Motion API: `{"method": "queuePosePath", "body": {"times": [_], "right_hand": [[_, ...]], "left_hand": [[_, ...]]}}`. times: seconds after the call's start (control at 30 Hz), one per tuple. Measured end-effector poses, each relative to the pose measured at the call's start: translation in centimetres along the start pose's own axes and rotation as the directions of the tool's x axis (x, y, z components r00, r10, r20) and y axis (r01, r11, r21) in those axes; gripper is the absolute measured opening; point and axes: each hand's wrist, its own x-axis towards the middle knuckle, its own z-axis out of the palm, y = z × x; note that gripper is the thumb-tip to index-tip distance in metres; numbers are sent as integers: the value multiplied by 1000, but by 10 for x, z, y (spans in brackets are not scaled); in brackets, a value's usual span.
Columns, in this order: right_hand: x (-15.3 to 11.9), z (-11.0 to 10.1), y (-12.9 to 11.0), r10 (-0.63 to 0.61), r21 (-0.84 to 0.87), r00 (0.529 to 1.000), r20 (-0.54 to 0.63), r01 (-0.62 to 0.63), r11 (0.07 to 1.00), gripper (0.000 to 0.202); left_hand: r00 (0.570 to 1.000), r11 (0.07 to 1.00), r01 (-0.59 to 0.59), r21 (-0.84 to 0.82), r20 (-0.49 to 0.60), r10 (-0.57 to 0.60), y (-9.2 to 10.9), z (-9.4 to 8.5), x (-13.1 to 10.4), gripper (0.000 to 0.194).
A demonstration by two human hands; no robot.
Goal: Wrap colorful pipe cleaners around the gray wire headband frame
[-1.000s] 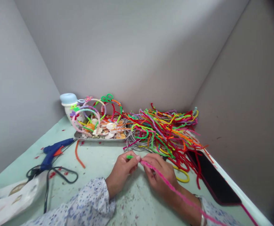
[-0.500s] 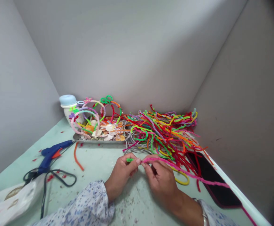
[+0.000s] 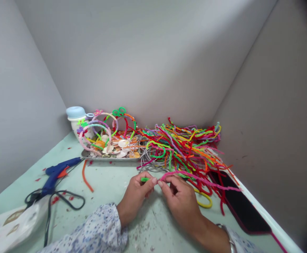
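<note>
1. Head view, from where I stand: the left hand (image 3: 135, 198) and right hand (image 3: 183, 203) work close together at the near side of the pale green table (image 3: 111, 181), fingertips almost meeting.
2. The pink pipe cleaner (image 3: 204, 180) starts at that meeting point and trails rightward over the right fingers. I suspect the long end is laid there to leave the pinched end in clear sight.
3. Left grip: narrow, thumb pressed to the fingers, with a green piece (image 3: 144, 179) poking out between them. It looks like the steadying hand. Whether green and pink are joined, I can't tell; the fingers cover the spot.
4. Right grip: thumb and forefinger pinched nearly flat on the pink end, the other fingers curled in, probably for fine control.
5. Beyond the hands lies a loose heap of pipe cleaners (image 3: 185, 151), seemingly put there for easy picking.
6. Left of the heap, decorated hoops (image 3: 108, 130) stand in a metal tray (image 3: 111, 159), likely to spare their shape.
7. A blue glue gun (image 3: 50, 181) lies on the left, nozzle pointing away from the person, perhaps for safety.
</note>
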Motion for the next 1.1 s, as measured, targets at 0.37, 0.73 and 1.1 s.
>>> {"method": "queuePosePath", "body": {"times": [0.37,0.73,1.1], "right_hand": [[-2,-1,-5,310,261,924,223,-363,895,24],[-3,4,4,269,306,938,219,-328,894,21],[-3,4,7,260,350,943,209,-320,880,24]], "left_hand": [[1000,992,-23,122,-6,24,2,1,-3,33],[1000,998,1,65,-21,0,-2,0,-1,33],[999,999,-8,49,43,6,4,1,-3,23]]}}
